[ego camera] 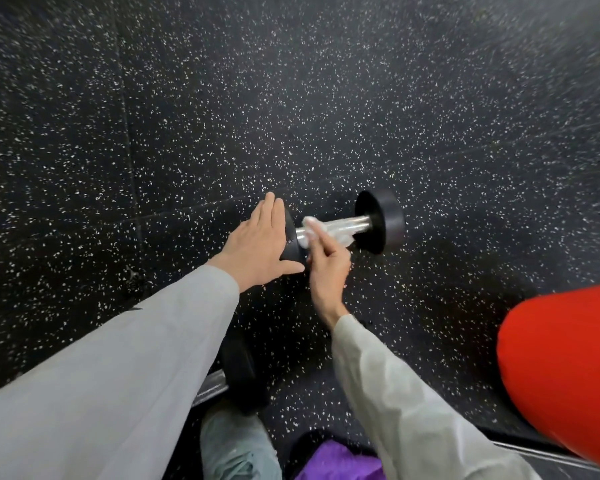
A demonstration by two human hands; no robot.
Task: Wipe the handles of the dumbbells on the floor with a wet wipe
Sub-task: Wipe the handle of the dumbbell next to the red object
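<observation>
The dumbbell (343, 226) lies on the black speckled floor (291, 98) in front of me, its chrome handle (357, 223) running between two black round ends; my left hand (260, 240) lies flat and straight-fingered against the outer face of the near-left end, fingers pointing away from me, thumb spread along the lower edge, so this grip is unclenched and only pressing; my right hand (328, 268) comes in from below the handle, its grip closed on the white wet wipe (326, 230), which it pinches with curled fingers while one finger points up along it; the wipe is draped over the handle, bunched at the left part of the bar and trailing toward the right end; closer to me, partly hidden under my left sleeve (118, 368), a second dumbbell (236, 375) rests on the floor, one dark end and a bit of bar showing; a red rounded thing (565, 368) sits at the right edge, and something purple (340, 462) lies at the bottom beside my jeans-clad knee (236, 445).
</observation>
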